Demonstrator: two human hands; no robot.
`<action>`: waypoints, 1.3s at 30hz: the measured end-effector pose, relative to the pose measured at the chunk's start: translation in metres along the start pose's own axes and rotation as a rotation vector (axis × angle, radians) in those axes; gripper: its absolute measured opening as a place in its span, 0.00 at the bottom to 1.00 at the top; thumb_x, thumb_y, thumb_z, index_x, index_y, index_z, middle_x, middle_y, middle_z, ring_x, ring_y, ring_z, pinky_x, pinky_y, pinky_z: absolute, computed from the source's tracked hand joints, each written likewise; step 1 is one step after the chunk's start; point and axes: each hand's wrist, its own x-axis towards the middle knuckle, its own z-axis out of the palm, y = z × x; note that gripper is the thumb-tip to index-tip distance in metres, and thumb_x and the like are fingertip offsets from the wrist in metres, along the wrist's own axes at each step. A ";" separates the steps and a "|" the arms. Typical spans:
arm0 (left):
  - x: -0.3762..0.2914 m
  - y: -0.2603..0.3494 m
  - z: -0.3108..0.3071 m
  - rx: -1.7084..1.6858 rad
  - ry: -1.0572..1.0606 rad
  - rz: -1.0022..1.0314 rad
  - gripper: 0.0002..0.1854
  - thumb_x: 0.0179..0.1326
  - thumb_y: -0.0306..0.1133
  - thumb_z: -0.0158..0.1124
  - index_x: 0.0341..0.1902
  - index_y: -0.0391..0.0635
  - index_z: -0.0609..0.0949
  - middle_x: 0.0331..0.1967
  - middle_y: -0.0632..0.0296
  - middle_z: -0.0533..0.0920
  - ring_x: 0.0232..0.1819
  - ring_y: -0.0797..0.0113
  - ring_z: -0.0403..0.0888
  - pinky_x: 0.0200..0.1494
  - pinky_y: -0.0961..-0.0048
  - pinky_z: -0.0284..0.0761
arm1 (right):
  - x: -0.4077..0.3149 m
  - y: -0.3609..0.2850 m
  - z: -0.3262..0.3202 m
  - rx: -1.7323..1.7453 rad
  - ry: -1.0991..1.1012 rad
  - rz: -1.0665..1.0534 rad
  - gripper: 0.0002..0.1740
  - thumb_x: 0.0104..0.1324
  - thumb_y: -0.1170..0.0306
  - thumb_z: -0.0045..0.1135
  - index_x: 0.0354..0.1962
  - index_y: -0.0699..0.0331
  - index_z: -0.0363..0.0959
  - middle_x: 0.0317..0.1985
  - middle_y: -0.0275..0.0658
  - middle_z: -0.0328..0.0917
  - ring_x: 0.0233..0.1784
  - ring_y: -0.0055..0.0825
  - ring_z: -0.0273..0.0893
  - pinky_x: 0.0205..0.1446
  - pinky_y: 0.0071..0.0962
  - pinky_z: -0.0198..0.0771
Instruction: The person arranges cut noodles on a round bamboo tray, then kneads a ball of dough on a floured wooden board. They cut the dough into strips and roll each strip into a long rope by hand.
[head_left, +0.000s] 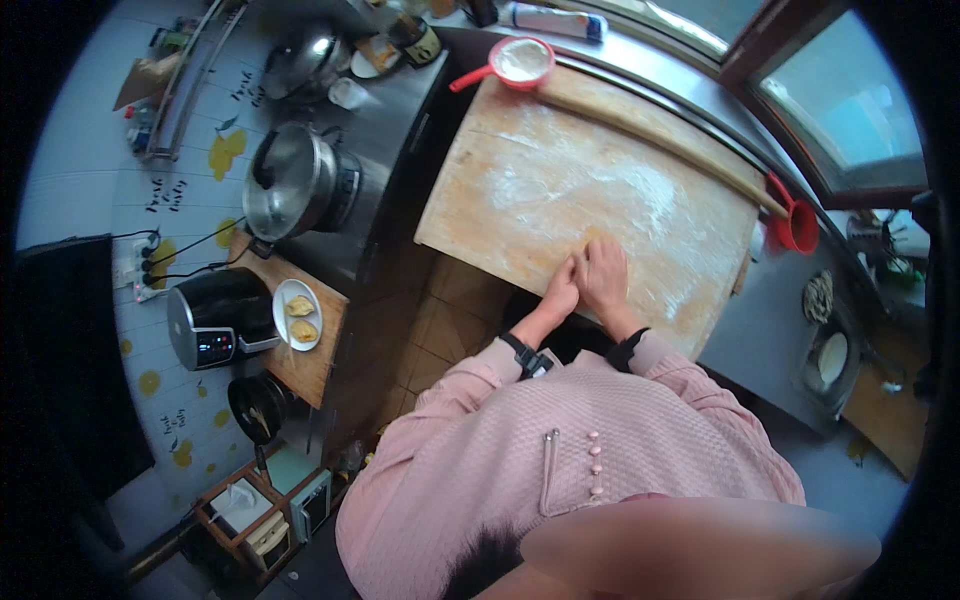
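My left hand and my right hand meet above the near edge of a floured wooden board. The right fingers lie close together and partly overlap the left ones. Whatever may be between or under my palms is hidden. White flour is smeared across the middle of the board. Along its far side rests a long wooden rolling pin, well beyond both hands. A red-handled strainer or scoop containing white flour sits at the far left corner.
A red ladle-like scoop is by the board's far right corner. On the left counter stand a steel pot, a black electric cooker and a white plate with two yellowish pieces of food. An open window is at upper right.
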 end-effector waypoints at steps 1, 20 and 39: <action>-0.002 0.001 -0.002 -0.302 0.051 0.077 0.20 0.91 0.31 0.54 0.79 0.41 0.78 0.75 0.57 0.82 0.76 0.64 0.79 0.80 0.64 0.73 | 0.001 -0.008 0.007 -0.009 0.039 -0.091 0.25 0.83 0.46 0.57 0.48 0.60 0.83 0.32 0.54 0.84 0.38 0.60 0.83 0.46 0.61 0.75; -0.002 0.013 -0.010 0.048 0.069 -0.026 0.21 0.84 0.23 0.52 0.74 0.35 0.81 0.67 0.55 0.88 0.68 0.65 0.83 0.75 0.64 0.75 | 0.011 -0.007 0.030 -0.010 0.078 -0.173 0.33 0.84 0.50 0.60 0.23 0.65 0.74 0.22 0.51 0.79 0.25 0.58 0.77 0.36 0.59 0.70; -0.006 0.027 -0.019 -0.011 0.026 -0.011 0.30 0.79 0.17 0.54 0.83 0.37 0.73 0.75 0.55 0.82 0.77 0.64 0.77 0.81 0.62 0.71 | 0.029 -0.001 0.050 -0.040 -0.214 0.043 0.32 0.86 0.45 0.54 0.33 0.63 0.85 0.33 0.53 0.87 0.38 0.56 0.87 0.40 0.61 0.76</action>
